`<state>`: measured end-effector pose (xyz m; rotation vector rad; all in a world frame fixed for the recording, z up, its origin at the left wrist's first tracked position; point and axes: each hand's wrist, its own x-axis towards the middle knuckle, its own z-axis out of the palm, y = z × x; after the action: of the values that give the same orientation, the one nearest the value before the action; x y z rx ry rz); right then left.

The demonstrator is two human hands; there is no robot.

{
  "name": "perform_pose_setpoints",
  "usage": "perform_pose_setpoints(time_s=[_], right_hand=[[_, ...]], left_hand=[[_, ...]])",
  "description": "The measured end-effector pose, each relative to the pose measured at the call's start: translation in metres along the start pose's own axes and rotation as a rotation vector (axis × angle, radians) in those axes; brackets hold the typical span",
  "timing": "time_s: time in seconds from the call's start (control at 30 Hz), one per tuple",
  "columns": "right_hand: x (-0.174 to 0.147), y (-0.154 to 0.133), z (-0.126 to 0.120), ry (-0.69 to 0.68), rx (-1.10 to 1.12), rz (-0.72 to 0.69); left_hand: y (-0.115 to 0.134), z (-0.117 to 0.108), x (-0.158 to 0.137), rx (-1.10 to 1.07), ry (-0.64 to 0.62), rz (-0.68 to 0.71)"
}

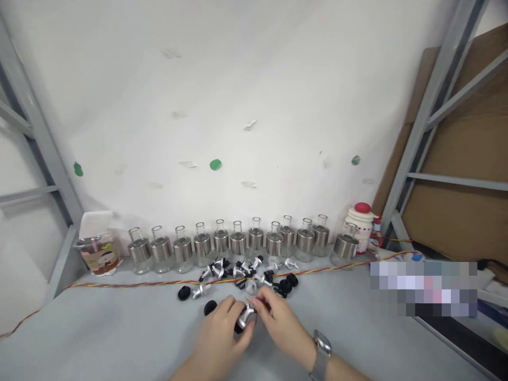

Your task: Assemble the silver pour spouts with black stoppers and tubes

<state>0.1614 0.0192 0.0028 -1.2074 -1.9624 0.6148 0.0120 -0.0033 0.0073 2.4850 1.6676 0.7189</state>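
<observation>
My left hand (220, 330) is closed around a silver and black bottle pourer (246, 316) near the front middle of the table. The thumb and fingers of my right hand (280, 320) are pinched together at the pourer's upper right end; what lies between those fingertips is too small to make out. Just past my hands, a loose pile of silver pourers (238, 271) and black caps (286, 286) is spread on the grey table. One black cap (210, 307) rests beside my left hand, partly covered by it.
Several glass bottles (182, 248) with steel sleeves line the white wall. A twisted red and yellow wire (151, 284) crosses the table. At the left stands a printed plastic cup (100, 256), at the right a cream jar with a red lid (362, 209). Grey metal posts (420, 116) frame the sides.
</observation>
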Motion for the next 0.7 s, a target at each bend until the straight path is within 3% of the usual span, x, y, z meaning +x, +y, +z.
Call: perform_pose_setpoints(time_s=[0.1, 0.23, 0.5, 0.7], right_hand=[[0.001, 0.002, 0.000, -0.024, 0.087, 0.035], [-0.002, 0.003, 0.003, -0.111, 0.044, 0.006], [-0.002, 0.001, 0.008, -0.086, 0.117, -0.001], [0.010, 0.008, 0.007, -0.008, 0.222, 0.092]], left_hand=[[-0.008, 0.011, 0.001, 0.007, 0.026, -0.005], [-0.018, 0.022, 0.004, 0.000, 0.098, 0.003], [-0.012, 0.015, 0.002, -0.010, 0.122, 0.084], [-0.008, 0.013, 0.005, -0.228, 0.046, -0.085]])
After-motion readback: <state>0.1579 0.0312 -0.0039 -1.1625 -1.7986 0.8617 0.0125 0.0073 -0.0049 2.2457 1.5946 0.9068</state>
